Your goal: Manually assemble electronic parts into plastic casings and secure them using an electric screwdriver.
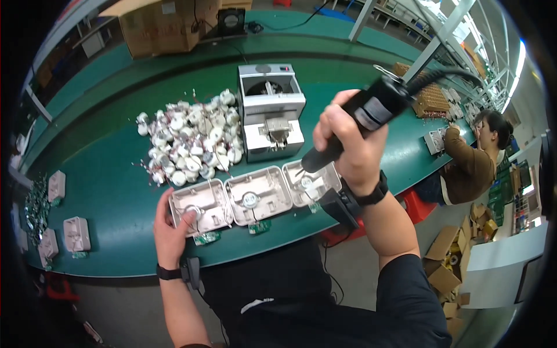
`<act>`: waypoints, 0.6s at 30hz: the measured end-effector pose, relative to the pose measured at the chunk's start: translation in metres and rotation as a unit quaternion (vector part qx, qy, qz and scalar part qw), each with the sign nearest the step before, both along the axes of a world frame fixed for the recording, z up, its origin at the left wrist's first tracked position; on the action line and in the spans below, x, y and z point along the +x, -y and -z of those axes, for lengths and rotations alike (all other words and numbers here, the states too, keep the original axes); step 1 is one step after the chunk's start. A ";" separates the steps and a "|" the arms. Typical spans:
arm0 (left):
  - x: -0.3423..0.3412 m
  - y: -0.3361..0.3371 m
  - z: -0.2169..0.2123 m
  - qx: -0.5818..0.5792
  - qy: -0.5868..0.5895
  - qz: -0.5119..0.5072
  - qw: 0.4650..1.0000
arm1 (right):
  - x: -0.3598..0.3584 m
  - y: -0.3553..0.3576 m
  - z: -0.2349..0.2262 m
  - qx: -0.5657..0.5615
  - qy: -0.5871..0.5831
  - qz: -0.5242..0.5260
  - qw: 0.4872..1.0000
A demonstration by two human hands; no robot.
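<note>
My right hand (364,152) is wrapped round a black corded electric screwdriver (377,107), its bit slanting down to the left over the right-hand housing (326,177). That housing stands in a row with a middle housing (271,200) and a left housing (210,192), all pale plastic trays lying open side up. Each has a round white part inside, such as the disc (250,200) in the middle one. Green circuit boards (259,227) lie at their near edges. My left hand (171,235) grips the left housing at its outer side, with the thumb inside on its round part.
Behind the housings stand a grey screw-feeding machine (271,107) and a heap of white round parts with wires (194,139). More housings (76,235) and green boards (36,203) lie at far left. A co-worker (473,165) sits at right, beyond a red stool (415,210).
</note>
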State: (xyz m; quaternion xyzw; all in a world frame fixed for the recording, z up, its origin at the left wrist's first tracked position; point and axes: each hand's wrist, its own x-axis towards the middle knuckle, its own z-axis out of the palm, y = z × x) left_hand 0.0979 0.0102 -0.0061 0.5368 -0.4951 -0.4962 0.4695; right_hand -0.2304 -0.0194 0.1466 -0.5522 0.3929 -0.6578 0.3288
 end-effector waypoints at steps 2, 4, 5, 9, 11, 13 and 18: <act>0.002 0.005 0.001 0.004 0.005 -0.001 1.000 | -0.005 -0.011 0.008 -0.005 0.007 -0.004 1.000; 0.003 0.007 0.005 -0.016 0.024 -0.003 1.000 | -0.007 -0.018 0.016 -0.004 0.011 -0.002 1.000; 0.003 0.008 0.006 -0.028 0.033 -0.004 0.999 | -0.008 -0.019 0.022 -0.001 -0.006 -0.002 1.000; 0.004 0.005 0.015 -0.044 0.025 -0.014 0.999 | -0.012 -0.021 0.044 0.002 -0.040 -0.001 0.999; 0.002 0.004 0.013 -0.037 0.023 -0.011 0.999 | -0.013 -0.021 0.050 0.002 -0.044 0.002 0.999; 0.001 0.003 0.010 -0.025 0.016 -0.006 1.000 | -0.013 -0.022 0.050 0.002 -0.039 0.000 0.999; 0.000 0.003 0.010 -0.023 0.020 -0.014 0.999 | -0.017 -0.022 0.057 -0.025 -0.061 -0.002 0.998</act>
